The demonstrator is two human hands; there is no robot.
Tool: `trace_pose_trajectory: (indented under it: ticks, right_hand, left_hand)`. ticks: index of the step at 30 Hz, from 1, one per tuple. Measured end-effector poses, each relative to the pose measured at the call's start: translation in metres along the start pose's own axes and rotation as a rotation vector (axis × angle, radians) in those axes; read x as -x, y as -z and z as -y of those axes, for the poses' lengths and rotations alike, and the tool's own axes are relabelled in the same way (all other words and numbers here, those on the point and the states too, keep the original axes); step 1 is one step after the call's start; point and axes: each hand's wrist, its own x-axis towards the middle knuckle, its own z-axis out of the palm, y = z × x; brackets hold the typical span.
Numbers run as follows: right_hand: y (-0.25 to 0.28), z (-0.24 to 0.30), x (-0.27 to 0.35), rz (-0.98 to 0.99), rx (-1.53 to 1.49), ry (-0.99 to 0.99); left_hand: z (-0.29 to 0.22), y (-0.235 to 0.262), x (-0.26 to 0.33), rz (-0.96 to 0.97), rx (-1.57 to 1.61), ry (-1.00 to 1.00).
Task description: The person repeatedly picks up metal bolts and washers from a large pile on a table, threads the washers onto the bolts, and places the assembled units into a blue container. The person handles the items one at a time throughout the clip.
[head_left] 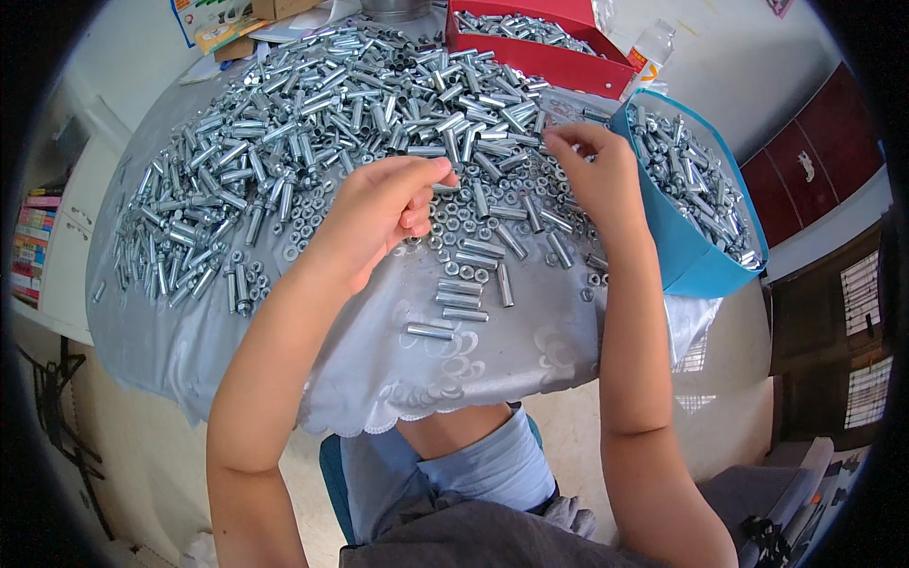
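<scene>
My left hand (383, 208) is over the middle of the table, fingers curled in and thumb pressed against the index finger. A short silvery piece shows at its fingertips, but I cannot tell whether it is gripped. My right hand (598, 170) is by the blue bin, its thumb and index finger brought together in a pinch; what lies between them is too small to make out. Under and between both hands are many loose hex nuts (459, 225). Several metal sleeves (461, 314) lie near the table's front edge. Beyond the hands spreads a large heap of metal sleeves and bolts (379, 95).
A blue fabric bin (696, 256) full of assembled bolts stands at the right edge. At the back are a red box (568, 71) of metal parts and a clear plastic bottle (651, 52). A silvery tablecloth (369, 379) hangs over the round table's front.
</scene>
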Motion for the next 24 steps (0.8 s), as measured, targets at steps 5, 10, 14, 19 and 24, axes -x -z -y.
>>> trace_pose_trajectory:
  ticks: [5,10,14,19,24]
  right_hand:
    - [0.0,-0.016,0.002,0.249,0.276,-0.11]
    - [-0.007,-0.025,0.001,0.276,0.316,-0.099]
    - [-0.008,-0.018,0.004,0.238,0.388,-0.016]
    - [-0.007,-0.017,0.004,0.247,0.384,-0.006]
    - [-0.009,-0.019,0.005,0.248,0.399,-0.005]
  left_hand:
    - [0.002,-0.002,-0.001,-0.012,-0.058,0.03]
    - [0.002,-0.003,-0.001,-0.003,-0.123,-0.008]
    - [0.001,-0.003,0.0,-0.037,-0.146,-0.009]
    - [0.003,-0.003,0.0,-0.039,-0.178,-0.014]
    - [0.004,-0.002,-0.002,-0.043,-0.201,-0.017]
